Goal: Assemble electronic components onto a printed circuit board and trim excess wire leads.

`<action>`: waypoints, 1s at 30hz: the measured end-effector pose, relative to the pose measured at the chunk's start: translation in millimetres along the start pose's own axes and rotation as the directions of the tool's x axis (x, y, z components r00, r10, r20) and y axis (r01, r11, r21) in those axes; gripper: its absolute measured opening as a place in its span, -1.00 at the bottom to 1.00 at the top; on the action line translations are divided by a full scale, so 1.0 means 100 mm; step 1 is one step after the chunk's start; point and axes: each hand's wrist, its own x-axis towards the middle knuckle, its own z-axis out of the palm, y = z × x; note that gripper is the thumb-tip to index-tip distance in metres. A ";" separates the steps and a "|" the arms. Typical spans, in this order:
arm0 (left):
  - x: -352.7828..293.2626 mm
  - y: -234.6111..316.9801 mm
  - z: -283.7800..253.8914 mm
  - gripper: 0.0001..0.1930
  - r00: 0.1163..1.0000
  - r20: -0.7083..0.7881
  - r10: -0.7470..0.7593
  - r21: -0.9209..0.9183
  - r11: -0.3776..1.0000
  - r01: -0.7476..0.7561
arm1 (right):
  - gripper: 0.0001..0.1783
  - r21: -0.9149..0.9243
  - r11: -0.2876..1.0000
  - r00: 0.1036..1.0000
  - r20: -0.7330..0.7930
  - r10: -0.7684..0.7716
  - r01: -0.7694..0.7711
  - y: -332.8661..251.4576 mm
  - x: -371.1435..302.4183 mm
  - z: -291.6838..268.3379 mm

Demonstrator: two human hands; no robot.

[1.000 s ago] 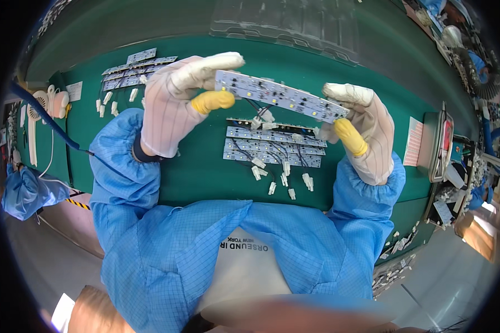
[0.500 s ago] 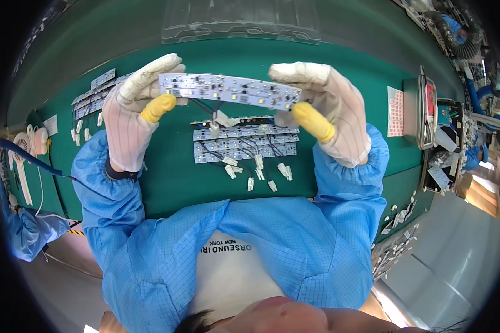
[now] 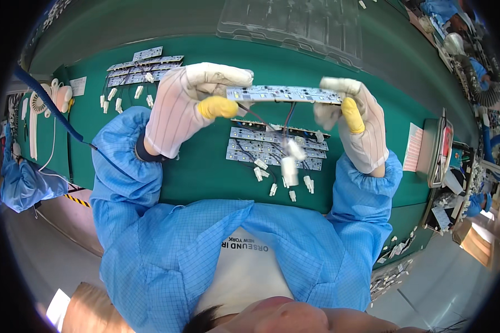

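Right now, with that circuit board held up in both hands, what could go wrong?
The circuit board is held near its ends, so it might slip if the left hand or right hand loosens. Its dangling white connectors could snag on the wired boards below.

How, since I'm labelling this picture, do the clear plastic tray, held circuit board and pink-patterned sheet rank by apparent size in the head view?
Largest to smallest, by visible area:
Clear plastic tray
Held circuit board
Pink-patterned sheet
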 end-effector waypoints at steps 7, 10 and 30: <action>0.08 -0.07 0.03 -0.78 0.997 -0.059 0.049 0.201 0.979 -0.036 | -0.48 -0.325 0.943 0.997 0.004 -0.081 0.078 -0.01 -0.07 -0.11; 0.13 -0.10 -0.01 -0.79 0.993 -0.013 0.121 0.384 0.917 -0.107 | -0.67 -0.425 0.898 0.993 0.066 -0.097 0.116 -0.07 -0.08 -0.14; 0.08 -0.16 -0.09 -0.62 0.979 0.137 0.149 0.146 0.975 -0.169 | -0.71 -0.218 0.976 0.997 0.068 0.029 -0.014 0.06 0.04 -0.15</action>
